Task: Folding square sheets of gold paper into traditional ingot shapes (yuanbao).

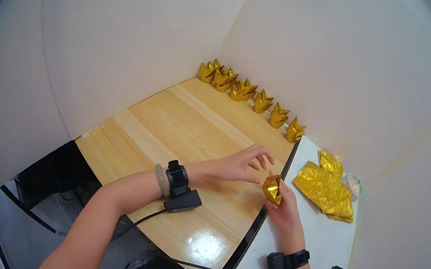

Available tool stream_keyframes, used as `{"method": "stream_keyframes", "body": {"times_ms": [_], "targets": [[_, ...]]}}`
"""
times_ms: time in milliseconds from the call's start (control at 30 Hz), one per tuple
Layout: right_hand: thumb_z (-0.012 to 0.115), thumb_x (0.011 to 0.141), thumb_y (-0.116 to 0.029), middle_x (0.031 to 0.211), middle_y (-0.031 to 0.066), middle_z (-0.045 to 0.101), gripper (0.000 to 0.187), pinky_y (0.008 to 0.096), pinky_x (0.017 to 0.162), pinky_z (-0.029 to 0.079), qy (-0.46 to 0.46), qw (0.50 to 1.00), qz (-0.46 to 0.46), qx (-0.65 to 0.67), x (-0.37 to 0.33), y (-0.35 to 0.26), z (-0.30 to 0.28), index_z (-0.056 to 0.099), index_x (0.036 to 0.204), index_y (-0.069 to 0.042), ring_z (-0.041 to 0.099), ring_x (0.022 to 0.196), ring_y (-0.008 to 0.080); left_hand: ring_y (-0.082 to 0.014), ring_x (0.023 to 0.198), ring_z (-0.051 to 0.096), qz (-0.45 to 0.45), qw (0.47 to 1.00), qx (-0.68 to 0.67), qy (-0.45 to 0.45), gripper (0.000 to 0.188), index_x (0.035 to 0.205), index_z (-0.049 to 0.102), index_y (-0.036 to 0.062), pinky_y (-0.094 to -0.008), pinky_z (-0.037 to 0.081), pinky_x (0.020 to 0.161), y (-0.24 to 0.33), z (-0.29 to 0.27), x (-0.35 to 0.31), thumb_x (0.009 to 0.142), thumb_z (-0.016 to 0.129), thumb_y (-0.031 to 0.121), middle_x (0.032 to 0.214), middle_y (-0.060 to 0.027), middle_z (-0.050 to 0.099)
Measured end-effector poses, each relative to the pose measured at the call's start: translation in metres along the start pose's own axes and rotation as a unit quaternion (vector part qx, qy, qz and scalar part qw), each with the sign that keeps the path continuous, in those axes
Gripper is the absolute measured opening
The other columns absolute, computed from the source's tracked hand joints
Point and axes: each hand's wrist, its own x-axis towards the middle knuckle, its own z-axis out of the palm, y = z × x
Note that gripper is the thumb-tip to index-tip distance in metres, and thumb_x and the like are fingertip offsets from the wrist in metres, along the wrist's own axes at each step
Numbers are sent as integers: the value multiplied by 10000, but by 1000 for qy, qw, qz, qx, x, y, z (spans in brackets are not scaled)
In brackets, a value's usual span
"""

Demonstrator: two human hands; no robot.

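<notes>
My right hand (288,208) grips a small folded gold foil paper piece (271,189) above the seam between the wooden table and the white table. Just left of it, my left hand (240,165) hovers over the wood with its fingers apart and curved, holding nothing. Along the far wall stands a row of several folded gold foil paper crowns (262,103) with pointed tips. To the right of my right hand, crumpled gold foil sheets (324,189) lie overlapping on the white table.
A small whitish round item (353,186) sits beside the sheets against the right wall. Pale partition walls (131,22) enclose the wooden table (171,121) at the back and left. Black cables run from the wrist devices (182,200). The white table (255,268) adjoins on the right.
</notes>
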Motion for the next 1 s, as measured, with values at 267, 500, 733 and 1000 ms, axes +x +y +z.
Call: {"method": "stream_keyframes", "body": {"times_ms": [267, 500, 733, 1000], "targets": [[466, 919, -220, 895, 3, 553, 225, 183, 492, 381, 3, 975, 104, -194, -4, -7, 6, 537, 1057, -56, 519, 712, 52, -208, 843, 549, 136, 912, 347, -173, 200, 827, 628, 138, -313, 445, 735, 23, 4, 0, 656, 697, 60, 923, -39, 537], [466, 791, -3, 887, 99, 518, 172, 272, 656, 437, 86, 755, -289, -582, -3, -8, 16, 549, 940, -27, 533, 757, 217, -220, 798, 546, 52, 875, 435, -207, 170, 800, 635, 133, -324, 437, 676, 22, -5, -2, 649, 713, 129, 883, -36, 545], [500, 574, -17, 945, 101, 507, 240, 361, 756, 426, -12, 629, -367, -685, -22, -26, 46, 588, 793, -62, 482, 912, 283, -227, 936, 489, 57, 880, 436, -177, 221, 812, 639, 146, -330, 427, 741, 32, -11, -5, 616, 738, 172, 921, -46, 493], [540, 556, -115, 971, 106, 517, 227, 370, 815, 422, -77, 577, -316, -749, -18, -22, 43, 626, 762, -76, 474, 932, 293, -225, 953, 470, 61, 842, 503, -186, 231, 847, 678, 170, -327, 418, 782, 32, -8, -6, 620, 719, 155, 916, -48, 495]]}}
